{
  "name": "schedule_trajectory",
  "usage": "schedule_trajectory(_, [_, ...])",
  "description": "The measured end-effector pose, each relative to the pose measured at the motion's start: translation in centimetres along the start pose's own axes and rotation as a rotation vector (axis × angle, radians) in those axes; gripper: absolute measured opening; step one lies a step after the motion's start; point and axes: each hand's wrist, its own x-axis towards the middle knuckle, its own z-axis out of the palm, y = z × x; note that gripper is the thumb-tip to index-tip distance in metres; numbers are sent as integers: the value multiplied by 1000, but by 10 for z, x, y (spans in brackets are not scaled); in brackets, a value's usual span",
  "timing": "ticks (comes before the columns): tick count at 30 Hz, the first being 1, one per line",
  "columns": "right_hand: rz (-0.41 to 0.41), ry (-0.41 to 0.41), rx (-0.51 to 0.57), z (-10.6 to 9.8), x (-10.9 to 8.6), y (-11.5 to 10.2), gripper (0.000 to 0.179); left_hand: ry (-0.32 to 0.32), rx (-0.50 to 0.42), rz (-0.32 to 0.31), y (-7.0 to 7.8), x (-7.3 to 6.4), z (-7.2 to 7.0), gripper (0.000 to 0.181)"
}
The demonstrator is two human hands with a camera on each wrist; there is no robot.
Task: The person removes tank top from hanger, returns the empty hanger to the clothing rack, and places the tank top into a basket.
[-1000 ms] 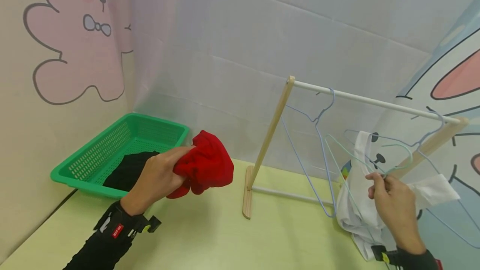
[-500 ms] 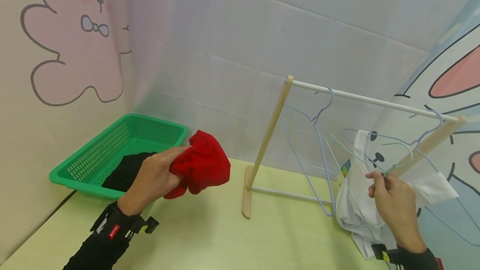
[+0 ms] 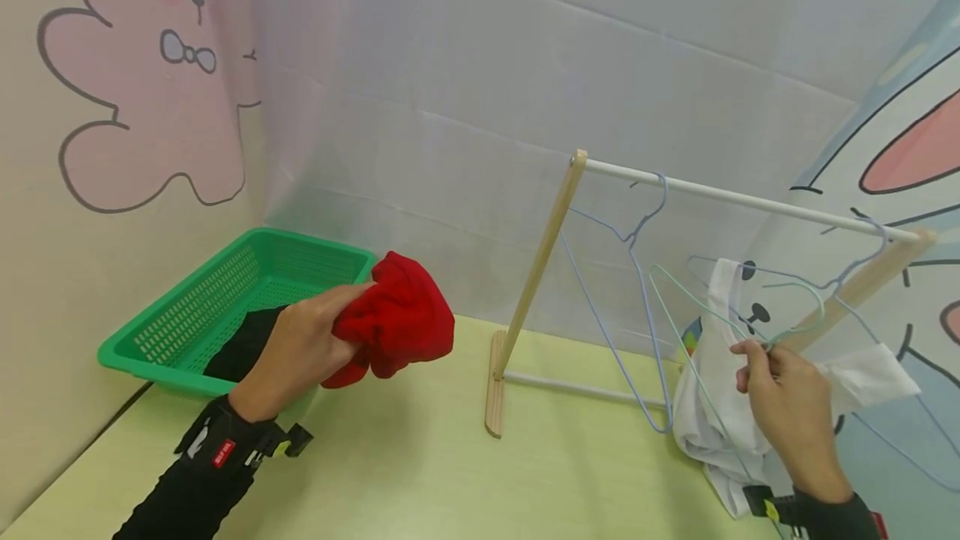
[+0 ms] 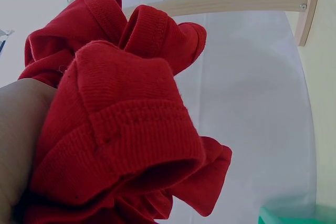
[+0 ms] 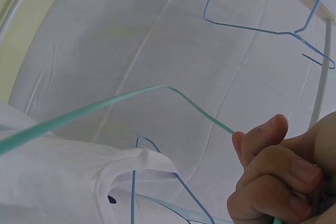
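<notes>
A bunched red garment (image 3: 405, 315) with ribbed, stitched edges hangs in the grip of my left hand (image 3: 303, 348), above the table beside the basket. In the left wrist view the red cloth (image 4: 131, 108) fills the middle and hides most of the fingers. Over on the right, my right hand (image 3: 791, 415) pinches a mint-green wire hanger (image 3: 701, 386) just below its hook. The right wrist view shows curled fingers around the green hanger (image 5: 105, 100). Behind that hand, a white garment (image 3: 723, 415) hangs on a blue hanger (image 3: 795, 277) at the rack's right end.
A wooden rack with a white rail (image 3: 750, 200) stands at centre right, a second blue hanger (image 3: 641, 298) on it. To the left, a green basket (image 3: 172, 327) contains black cloth (image 3: 243, 344). A pale sheet (image 3: 480, 107) backs the yellow-green table (image 3: 450, 473).
My left hand has drifted slightly left and up with the red garment. My right hand keeps the green hanger almost where it was.
</notes>
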Motion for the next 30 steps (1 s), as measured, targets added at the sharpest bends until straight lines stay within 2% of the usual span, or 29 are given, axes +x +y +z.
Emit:
schedule_trajectory(17, [-5, 2, 1, -4, 4, 3, 39, 28, 13, -44, -17, -2, -10, 57])
schedule_trajectory(30, [7, -4, -13, -8, 9, 1, 41, 44, 28, -48, -29, -3, -19, 59])
